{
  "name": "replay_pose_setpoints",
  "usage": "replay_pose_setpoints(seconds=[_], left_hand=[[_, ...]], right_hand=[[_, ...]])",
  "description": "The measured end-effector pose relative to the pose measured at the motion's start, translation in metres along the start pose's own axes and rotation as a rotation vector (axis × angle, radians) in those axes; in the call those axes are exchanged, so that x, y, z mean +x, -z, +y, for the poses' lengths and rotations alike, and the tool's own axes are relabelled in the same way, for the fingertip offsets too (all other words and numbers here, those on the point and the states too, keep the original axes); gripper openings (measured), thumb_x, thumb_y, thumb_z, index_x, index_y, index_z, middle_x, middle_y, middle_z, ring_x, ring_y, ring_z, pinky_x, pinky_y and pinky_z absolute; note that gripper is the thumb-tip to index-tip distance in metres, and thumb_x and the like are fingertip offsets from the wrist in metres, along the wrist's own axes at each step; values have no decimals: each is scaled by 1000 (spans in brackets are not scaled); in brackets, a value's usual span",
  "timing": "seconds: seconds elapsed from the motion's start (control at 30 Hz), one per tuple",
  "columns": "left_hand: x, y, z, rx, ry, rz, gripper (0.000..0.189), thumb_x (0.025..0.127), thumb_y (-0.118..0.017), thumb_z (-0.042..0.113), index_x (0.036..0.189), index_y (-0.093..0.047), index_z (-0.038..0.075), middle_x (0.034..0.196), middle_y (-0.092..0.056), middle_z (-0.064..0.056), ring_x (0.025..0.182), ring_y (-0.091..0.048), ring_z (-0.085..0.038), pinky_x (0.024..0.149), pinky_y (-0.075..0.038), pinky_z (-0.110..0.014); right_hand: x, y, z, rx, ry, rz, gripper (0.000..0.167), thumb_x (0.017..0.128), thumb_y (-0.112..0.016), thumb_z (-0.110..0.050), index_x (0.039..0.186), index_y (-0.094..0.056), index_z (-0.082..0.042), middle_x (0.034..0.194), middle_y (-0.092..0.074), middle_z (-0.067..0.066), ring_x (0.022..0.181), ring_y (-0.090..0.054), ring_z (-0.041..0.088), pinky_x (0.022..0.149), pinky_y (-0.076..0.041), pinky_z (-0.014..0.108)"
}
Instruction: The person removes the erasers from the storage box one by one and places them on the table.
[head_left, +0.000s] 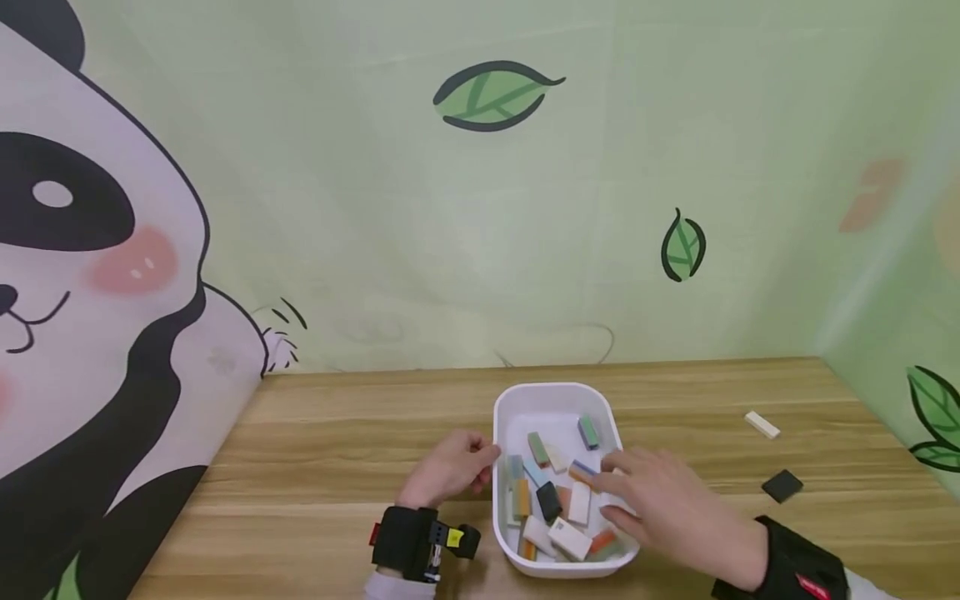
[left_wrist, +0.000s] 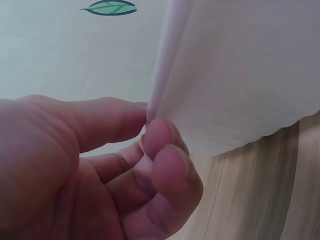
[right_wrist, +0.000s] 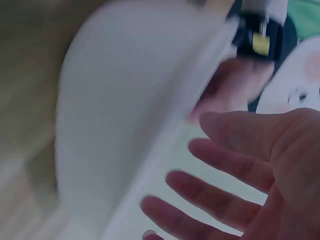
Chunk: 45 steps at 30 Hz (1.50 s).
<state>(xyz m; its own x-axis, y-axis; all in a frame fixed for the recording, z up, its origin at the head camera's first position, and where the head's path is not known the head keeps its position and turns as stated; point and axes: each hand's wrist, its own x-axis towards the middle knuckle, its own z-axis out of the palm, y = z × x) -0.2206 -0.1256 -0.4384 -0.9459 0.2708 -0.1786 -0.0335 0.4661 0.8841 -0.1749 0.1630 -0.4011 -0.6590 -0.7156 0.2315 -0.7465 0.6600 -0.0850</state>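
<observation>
A white plastic bin (head_left: 555, 398) stands on the wooden table, holding several small rectangular eraser-like blocks in white, black, green, blue and orange. My left hand (head_left: 447, 467) is at the bin's left side. In the left wrist view, its thumb (left_wrist: 115, 117) and fingers pinch the bin's rim (left_wrist: 162, 65). My right hand (head_left: 667, 500) reaches over the bin's right wall, its fingers above the blocks near a striped block (head_left: 582, 472). The right wrist view shows those fingers (right_wrist: 210, 192) spread and apart, with nothing seen between them. A black block (head_left: 549, 502) lies mid-pile.
To the right of the bin, a white block (head_left: 762, 425) and a flat black piece (head_left: 782, 486) lie on the wooden table (head_left: 360, 417). A green backdrop (head_left: 360, 208) with leaf and panda drawings rises behind and at both sides.
</observation>
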Motion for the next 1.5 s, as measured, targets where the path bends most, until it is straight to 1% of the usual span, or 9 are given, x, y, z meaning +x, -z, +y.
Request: replay_pose_setpoints(seconds=[0.17,0.23,0.3,0.4,0.47,0.67,0.8,1.3,1.5], left_hand=[[0,0,1,1,11,5,27,101,-53,21,83,-62,3,68,-56,-3,57,-52,-17,52,-38,-27],[0,0,2,-4,19,8,27,101,-53,21,82,-61,4,68,-56,-4,58,-52,-17,53,-38,-27],[0,0,2,-9,23,11,27,101,-54,21,81,-61,5,68,-56,-4,58,-52,-17,53,-38,-27],[-1,0,1,-17,23,8,27,101,-54,21,81,-61,4,67,-56,-3,57,-52,-17,53,-38,-27],[0,1,1,-12,16,6,27,101,-54,20,80,-61,4,66,-55,-3,57,-52,-16,53,-38,-27],[1,-1,1,-1,0,5,29,101,-53,20,79,-61,4,66,-55,-3,56,-51,-16,52,-36,-27],[1,-2,0,-3,-5,-2,28,101,-53,20,79,-60,4,66,-54,-2,56,-51,-16,52,-36,-27],[0,3,1,29,-18,1,27,101,-53,20,79,-59,6,66,-54,-2,57,-54,-19,51,-34,-27],[-1,2,1,13,-22,-8,25,101,-53,19,82,-60,4,66,-54,-2,56,-52,-17,51,-34,-26]], right_hand=[[14,-20,-18,92,139,-58,17,84,-77,-22,98,-69,-17,94,-61,-6,80,-57,8,63,-46,28],[19,-27,-22,151,160,-74,14,85,-75,-20,97,-67,-17,90,-57,-10,78,-53,4,71,-48,30],[23,-32,-24,238,153,-104,12,85,-74,-16,93,-66,-18,87,-53,-13,77,-48,2,75,-47,28],[27,-34,-24,324,108,-162,13,86,-72,-13,98,-67,-17,90,-54,-14,80,-47,2,82,-45,29],[30,-34,-23,342,87,-192,15,86,-71,-12,100,-68,-16,89,-54,-14,79,-46,3,74,-41,24],[38,-36,-21,349,45,-260,16,81,-73,-10,96,-71,-14,77,-46,-14,72,-41,6,67,-36,22],[38,-38,-21,335,55,-244,17,76,-75,-9,93,-72,-15,74,-46,-14,72,-40,6,67,-35,22],[41,-40,-23,332,60,-207,18,76,-74,-8,92,-70,-12,73,-48,-13,66,-42,5,78,-36,29],[39,-34,-24,343,66,-164,18,77,-74,-10,95,-71,-11,81,-57,-11,69,-45,4,68,-39,22]])
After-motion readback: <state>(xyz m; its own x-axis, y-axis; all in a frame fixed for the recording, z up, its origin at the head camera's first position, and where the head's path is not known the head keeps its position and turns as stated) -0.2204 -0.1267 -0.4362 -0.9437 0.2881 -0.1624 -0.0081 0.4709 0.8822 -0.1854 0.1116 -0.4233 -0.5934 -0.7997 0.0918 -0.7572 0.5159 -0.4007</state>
